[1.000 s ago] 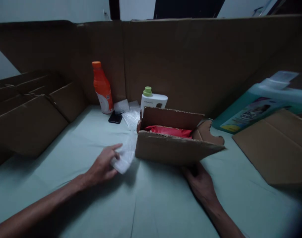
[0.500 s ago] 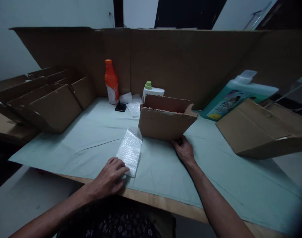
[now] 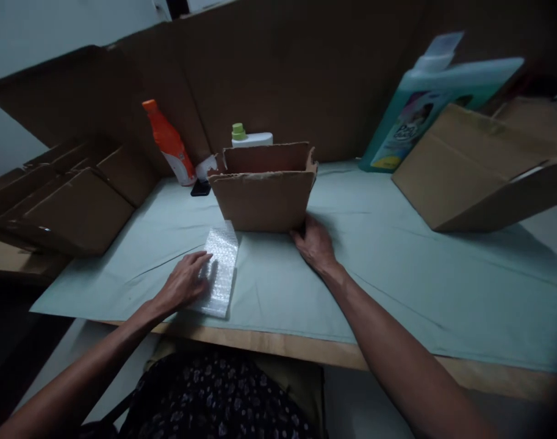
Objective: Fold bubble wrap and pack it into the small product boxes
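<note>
Now, above pale cloth before a cardboard wall, half-spreads empty left hand over bubble wrap, curls right hand at box corner; can't tell if gripping.

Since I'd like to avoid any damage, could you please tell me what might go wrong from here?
The right hand is at a lower corner of the open cardboard box; a hard push might knock the white bottle close behind it. The bubble wrap at the left hand lies near the front edge of the table, so a careless sweep could drag it off.
</note>
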Available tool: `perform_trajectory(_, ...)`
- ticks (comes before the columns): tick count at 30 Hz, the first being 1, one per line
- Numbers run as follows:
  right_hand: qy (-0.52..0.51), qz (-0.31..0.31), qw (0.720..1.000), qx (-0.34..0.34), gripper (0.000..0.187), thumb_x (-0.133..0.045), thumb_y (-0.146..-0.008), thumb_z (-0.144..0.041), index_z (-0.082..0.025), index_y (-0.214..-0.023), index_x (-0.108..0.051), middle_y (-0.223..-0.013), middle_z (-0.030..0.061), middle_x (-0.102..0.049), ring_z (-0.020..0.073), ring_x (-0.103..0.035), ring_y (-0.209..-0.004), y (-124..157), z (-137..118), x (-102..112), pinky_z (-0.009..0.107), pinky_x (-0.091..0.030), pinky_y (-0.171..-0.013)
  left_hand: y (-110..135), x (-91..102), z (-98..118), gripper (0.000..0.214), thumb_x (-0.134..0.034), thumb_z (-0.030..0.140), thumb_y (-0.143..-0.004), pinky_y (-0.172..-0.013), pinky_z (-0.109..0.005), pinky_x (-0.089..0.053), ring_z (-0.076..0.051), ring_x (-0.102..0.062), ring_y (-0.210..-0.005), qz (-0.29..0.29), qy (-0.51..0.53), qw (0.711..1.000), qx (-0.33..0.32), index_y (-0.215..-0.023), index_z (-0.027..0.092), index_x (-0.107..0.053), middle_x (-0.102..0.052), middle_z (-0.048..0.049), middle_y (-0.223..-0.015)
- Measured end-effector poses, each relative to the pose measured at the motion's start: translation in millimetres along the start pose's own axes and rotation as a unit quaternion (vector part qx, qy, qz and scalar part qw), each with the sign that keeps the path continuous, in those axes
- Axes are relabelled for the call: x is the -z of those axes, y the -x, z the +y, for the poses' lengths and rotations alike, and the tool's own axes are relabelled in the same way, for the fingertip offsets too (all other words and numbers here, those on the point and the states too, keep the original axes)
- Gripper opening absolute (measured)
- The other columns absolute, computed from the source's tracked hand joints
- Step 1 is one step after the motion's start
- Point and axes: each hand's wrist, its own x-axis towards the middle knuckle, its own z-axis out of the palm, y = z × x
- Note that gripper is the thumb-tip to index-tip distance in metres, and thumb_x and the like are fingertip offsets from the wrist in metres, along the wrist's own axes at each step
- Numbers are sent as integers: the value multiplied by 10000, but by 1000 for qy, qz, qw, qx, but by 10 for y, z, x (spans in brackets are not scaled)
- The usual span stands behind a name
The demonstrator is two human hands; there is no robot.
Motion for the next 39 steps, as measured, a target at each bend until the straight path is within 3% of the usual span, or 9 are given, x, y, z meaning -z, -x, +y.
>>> perform_trajectory(3, 26, -12, 999, 26, 524, -552, -849, -268, -103, -1346, -553, -1207, 205, -684, 382, -619, -1090, 27, -23, 17, 530, -481, -958, -47, 20, 46, 347, -593, 147, -697, -1011, -508, -519, -324, -617, -1197, -23, -10, 1000, 9, -1033, 193, -668, -650, -135, -1289)
perform_trajectory(7, 55, -26, 997, 43, 496, -537, -847, -229, -94, -1323, -570, -1195, 201, -695, 358, -635, -1059, 40, -61, 77, 489, -505, -921, 55, 126, 135, 128, -587, 160, -715, -1007, -536, -498, -338, -602, -1220, 14, -10, 1000, 10, -834, 199, -612, -633, -149, -1327)
perform_trajectory(13, 125, -2, 992, 5, 452, -470, -886, -219, -83, -1296, -604, -1221, 216, -685, 363, -609, -1135, 125, -258, 303, 501, -448, -978, 504, 340, 353, 224, -536, 143, -855, -859, -377, -533, -220, -673, -939, 125, 36, 987, -94, -1057, 213, -604, -716, -54, -976)
perform_trajectory(16, 169, -48, 984, -3, 382, -436, -930, -245, -119, -1194, -683, -1104, 194, -738, 337, -668, -1029, 259, -562, 284, 447, -462, -901, 744, 332, 445, 272, -526, 108, -887, -825, -337, -518, -198, -649, -914, 117, 87, 978, -147, -1130, 212, -589, -697, -42, -942)
perform_trajectory(20, 215, -161, 963, 11, 325, -546, -922, -396, -150, -921, -758, -933, 169, -773, 297, -721, -880, 377, -1077, -69, 341, -468, -737, 981, 259, 522, 238, -530, 33, -817, -792, -335, -495, -198, -613, -895, 42, 156, 972, -173, -963, 209, -598, -668, -41, -925)
perform_trajectory(26, 260, -209, 942, 29, 258, -556, -950, -349, -175, -1049, -720, -1064, 144, -768, 270, -722, -991, 174, -1662, -734, 297, -470, -755, 1147, 386, 496, 274, -553, 16, -765, -873, -331, -513, -190, -612, -1015, -41, 281, 937, -206, -956, 212, -576, -647, -48, -1104)
perform_trajectory(32, 296, -205, 931, 56, 270, -420, -1023, -199, -151, -1200, -619, -1124, 165, -744, 239, -716, -1046, -263, -2045, -1259, 293, -490, -818, 959, 427, 224, 311, -534, -15, -737, -956, -380, -507, -221, -598, -1136, 35, 299, 935, -187, -952, 207, -554, -641, -68, -1209)
perform_trajectory(35, 310, -200, 928, 51, 281, -389, -1022, -145, -112, -1221, -585, -1089, 198, -744, 247, -724, -1025, -467, -2130, -1392, 301, -498, -815, 839, 333, 53, 309, -516, -30, -748, -962, -417, -502, -231, -600, -1139, 64, 281, 945, -157, -946, 206, -541, -652, -71, -1201)
perform_trajectory(39, 303, -198, 929, 78, 343, -377, -1043, -232, -74, -1302, -538, -1080, 225, -738, 294, -719, -1006, -429, -2092, -1271, 373, -510, -830, 760, 215, -138, 298, -529, -23, -768, -942, -403, -514, -224, -609, -1127, 30, 287, 948, -133, -952, 210, -546, -655, -61, -1189)
